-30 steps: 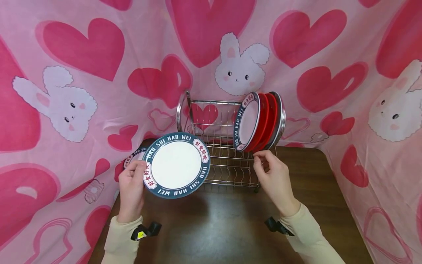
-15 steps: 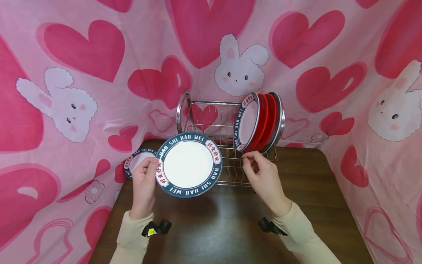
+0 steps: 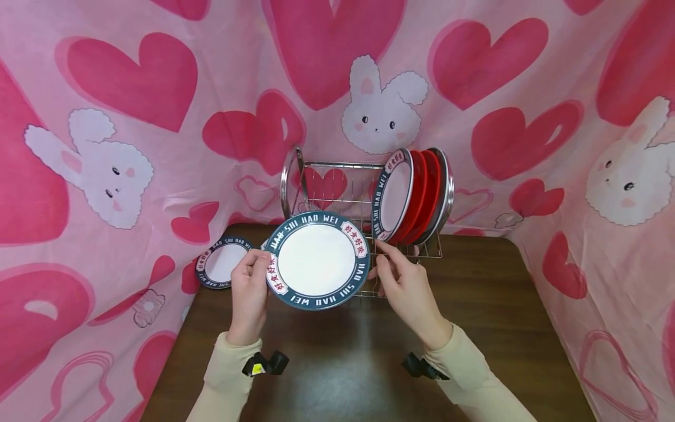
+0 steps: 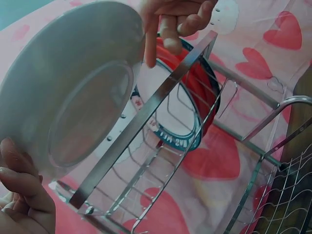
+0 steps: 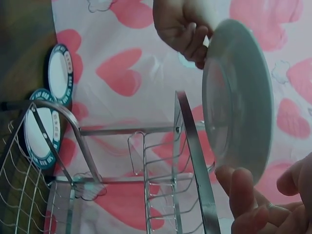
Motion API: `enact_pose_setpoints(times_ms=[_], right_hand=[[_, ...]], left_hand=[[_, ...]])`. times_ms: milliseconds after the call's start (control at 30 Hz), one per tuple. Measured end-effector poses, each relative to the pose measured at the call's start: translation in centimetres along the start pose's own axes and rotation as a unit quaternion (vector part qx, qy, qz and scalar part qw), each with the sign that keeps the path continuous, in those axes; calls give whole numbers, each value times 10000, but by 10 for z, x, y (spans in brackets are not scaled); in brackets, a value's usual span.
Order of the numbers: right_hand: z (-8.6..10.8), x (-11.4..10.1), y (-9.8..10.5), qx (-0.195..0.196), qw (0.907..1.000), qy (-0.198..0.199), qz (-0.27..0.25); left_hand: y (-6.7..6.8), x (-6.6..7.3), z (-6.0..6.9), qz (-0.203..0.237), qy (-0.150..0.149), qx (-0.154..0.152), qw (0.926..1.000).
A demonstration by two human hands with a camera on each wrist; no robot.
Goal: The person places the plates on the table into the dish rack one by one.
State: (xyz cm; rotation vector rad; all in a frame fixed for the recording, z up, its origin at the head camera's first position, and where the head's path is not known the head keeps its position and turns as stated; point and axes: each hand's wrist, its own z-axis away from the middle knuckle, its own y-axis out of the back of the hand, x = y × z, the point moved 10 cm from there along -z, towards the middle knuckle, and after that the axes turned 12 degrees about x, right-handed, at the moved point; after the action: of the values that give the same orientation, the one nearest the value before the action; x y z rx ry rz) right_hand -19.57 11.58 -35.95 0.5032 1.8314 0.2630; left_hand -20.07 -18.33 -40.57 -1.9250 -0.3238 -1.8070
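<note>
While the left hand (image 3: 249, 296) pinches a plate (image 3: 316, 259), rack (image 5: 195, 156) and red plates (image 3: 420, 196) stand behind the loose right hand (image 3: 411, 292).

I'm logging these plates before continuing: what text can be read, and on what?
"HAO SHI HAO WEI": held plate, racked patterned plate, left table plate.
"好食好味": held plate, racked patterned plate.
Too small or blurred: second table plate's lettering, yellow mark on left wrist strap.
</note>
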Motion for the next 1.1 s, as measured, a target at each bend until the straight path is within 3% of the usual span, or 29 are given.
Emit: enact_pose_setpoints(times_ms=[400, 667, 967, 1100], right_hand=[[5, 5, -9, -225, 9985, -345, -365], [7, 8, -13, -344, 9947, -624, -747], [1, 8, -5, 122, 9882, -601, -1400], [-2, 5, 1, 367, 9845, -503, -1641]], left_hand=[[-17, -5, 7, 55, 15, -110, 9999], [-23, -3, 10, 222, -159, -178, 9995], [-30, -3, 12, 244, -211, -423, 9986], [-33, -4, 13, 22, -289, -538, 9981]])
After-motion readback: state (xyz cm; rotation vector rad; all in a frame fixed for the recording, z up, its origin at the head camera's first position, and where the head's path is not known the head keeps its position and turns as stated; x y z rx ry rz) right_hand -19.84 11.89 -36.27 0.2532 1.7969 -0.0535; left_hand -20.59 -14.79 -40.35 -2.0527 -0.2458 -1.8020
